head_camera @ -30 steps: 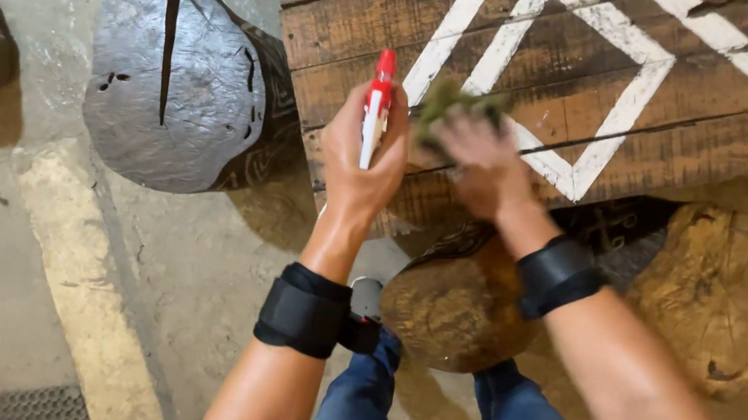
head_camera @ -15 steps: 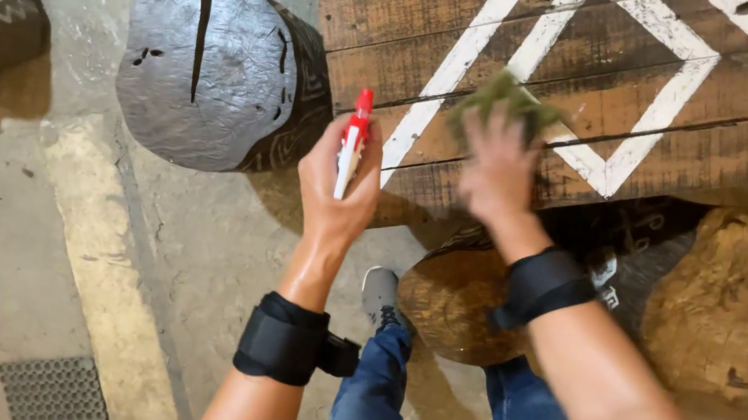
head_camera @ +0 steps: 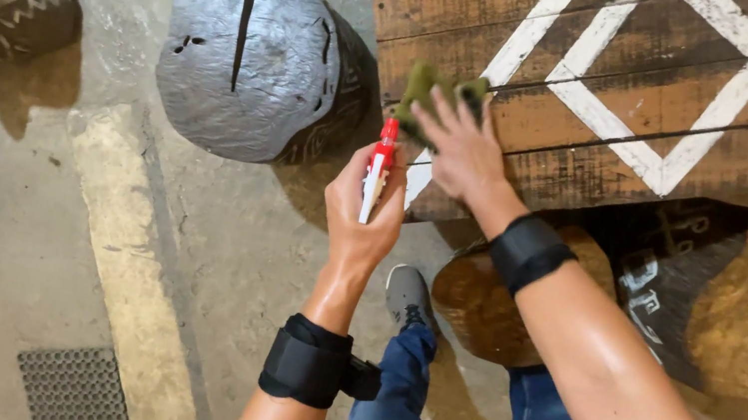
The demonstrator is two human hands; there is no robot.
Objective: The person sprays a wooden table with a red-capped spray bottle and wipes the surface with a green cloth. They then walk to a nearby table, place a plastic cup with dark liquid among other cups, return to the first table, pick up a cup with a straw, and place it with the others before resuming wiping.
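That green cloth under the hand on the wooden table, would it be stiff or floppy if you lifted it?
Probably floppy: the green cloth lies bunched and creased under the right hand, taking the fingers' shape. It looks light, since a flat palm alone presses it on the wooden tabletop. It likely drags rather than slides freely, as the planks look rough.

Left hand [head_camera: 364,208] wrapped in a closed grip round a white spray bottle [head_camera: 377,175] with a red top, held upright just beside the corner of the desk [head_camera: 620,69]. Right hand [head_camera: 460,149] pressed flat on a green cloth [head_camera: 429,93] at the edge of the dark planks, near painted white lines [head_camera: 655,105]. Black wrist straps [head_camera: 305,363] on both forearms. Below, blue jeans [head_camera: 392,405] and a grey shoe [head_camera: 407,297] on the concrete floor [head_camera: 216,244]; to the left, a grey carved stump [head_camera: 239,46].
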